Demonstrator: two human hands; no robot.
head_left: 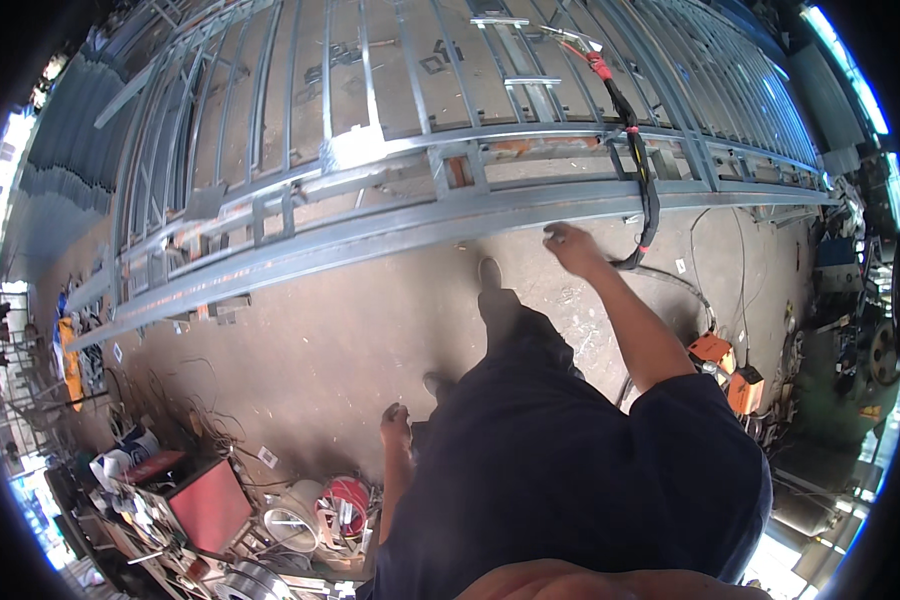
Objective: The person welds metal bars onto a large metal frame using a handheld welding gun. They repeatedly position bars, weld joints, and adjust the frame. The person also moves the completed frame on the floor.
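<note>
My right hand (572, 250) is stretched forward over the floor, just short of the near rail of a large grey metal frame (390, 228). Its fingers are loosely bent and a little apart, and I see nothing held in them. A black-sleeved cable (642, 180) with red bands lies across the frame and droops to the floor right of this hand. My left hand (396, 425) hangs low at my side with its fingers curled in; whether something small is inside is hidden. A red box (208, 505) stands left of it.
Long parallel metal bars (425, 70) fill the far side. On the right, orange boxes (745, 390) stand beside trailing cables. At the lower left are a round bucket (292, 525), a red reel-like object (344, 503) and loose wires. Corrugated sheets (65, 215) stack at the far left.
</note>
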